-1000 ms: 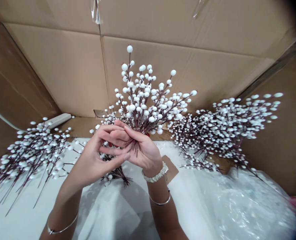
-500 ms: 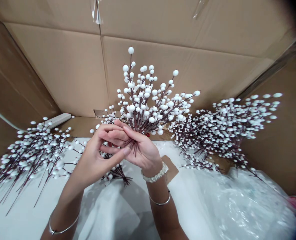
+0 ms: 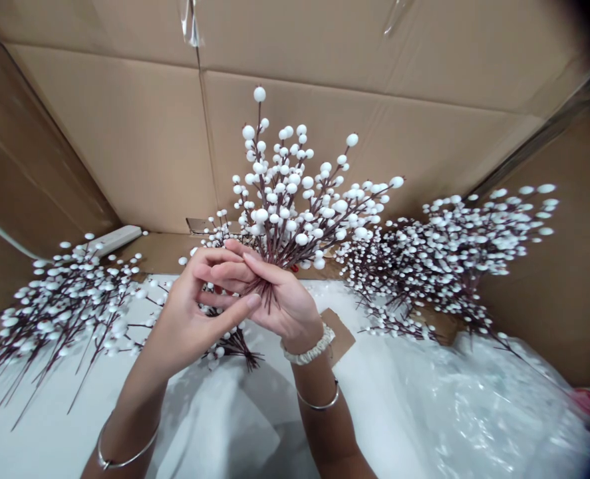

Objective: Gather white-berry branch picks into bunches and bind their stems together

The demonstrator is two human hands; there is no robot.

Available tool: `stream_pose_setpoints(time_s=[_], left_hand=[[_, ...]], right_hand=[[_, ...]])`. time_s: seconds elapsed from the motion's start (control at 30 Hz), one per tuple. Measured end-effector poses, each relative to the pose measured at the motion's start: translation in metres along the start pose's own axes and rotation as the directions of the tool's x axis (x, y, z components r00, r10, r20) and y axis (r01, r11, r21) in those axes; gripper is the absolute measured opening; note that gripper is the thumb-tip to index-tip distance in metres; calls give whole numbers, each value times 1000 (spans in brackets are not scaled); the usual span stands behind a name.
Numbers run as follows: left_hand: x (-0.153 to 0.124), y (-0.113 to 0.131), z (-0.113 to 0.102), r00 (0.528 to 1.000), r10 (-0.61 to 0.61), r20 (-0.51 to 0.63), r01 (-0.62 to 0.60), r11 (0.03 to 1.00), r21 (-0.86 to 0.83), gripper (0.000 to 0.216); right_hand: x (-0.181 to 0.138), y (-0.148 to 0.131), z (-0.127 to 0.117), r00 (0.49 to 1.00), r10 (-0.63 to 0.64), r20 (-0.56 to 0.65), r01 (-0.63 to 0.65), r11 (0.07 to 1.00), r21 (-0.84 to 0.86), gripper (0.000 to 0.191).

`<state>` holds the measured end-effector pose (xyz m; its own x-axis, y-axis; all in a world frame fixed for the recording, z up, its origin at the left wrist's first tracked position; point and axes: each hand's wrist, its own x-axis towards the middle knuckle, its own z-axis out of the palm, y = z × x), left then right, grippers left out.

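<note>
A fanned bunch of white berry stems stands upright in front of me, its brown stem ends pointing down into my hands. My right hand is closed round the lower stems, with the thumb across their front. From the left, my left hand curls in, fingertips at the gathered stems and thumb tip against their lower ends. The two hands touch, so part of the grip is hidden. Behind and below them, another bunch of berry stems lies on the white surface, partly covered by my hands.
Loose berry stems lie spread on the left. A dense heap of berry stems is at the right, with clear plastic wrap before it. Cardboard walls surround the surface. A small cardboard piece lies behind my right wrist.
The held bunch has risen very slightly and its berry tips have spread a little. Both hands keep nearly the same place and grip.
</note>
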<state>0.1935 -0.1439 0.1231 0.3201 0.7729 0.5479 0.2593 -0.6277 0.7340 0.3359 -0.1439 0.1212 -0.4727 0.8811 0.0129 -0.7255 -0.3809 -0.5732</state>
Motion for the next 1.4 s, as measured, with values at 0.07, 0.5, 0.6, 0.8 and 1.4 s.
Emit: stream_pose_setpoints(time_s=[0.07, 0.5, 0.6, 0.8, 1.4], left_hand=[[0, 0, 0, 1000, -5, -3, 5, 1000, -1, 35], [1, -4, -1, 998, -46, 38, 47, 999, -26, 33], [2, -1, 1, 998, -16, 56, 18, 1000, -26, 37], [4, -1, 6, 1000, -27, 6, 27, 1000, 12, 34], [-1, -10, 10, 999, -44, -19, 45, 996, 77, 41]], right_hand=[[0, 0, 0, 1000, -12, 19, 12, 1000, 2, 37], [0, 2, 1, 998, -57, 13, 58, 998, -21, 34], [1, 1, -2, 997, -62, 43, 63, 998, -17, 36], [3, -1, -3, 999, -40, -11, 40, 999, -18, 35], [5, -3, -4, 998, -56, -24, 56, 998, -3, 33]])
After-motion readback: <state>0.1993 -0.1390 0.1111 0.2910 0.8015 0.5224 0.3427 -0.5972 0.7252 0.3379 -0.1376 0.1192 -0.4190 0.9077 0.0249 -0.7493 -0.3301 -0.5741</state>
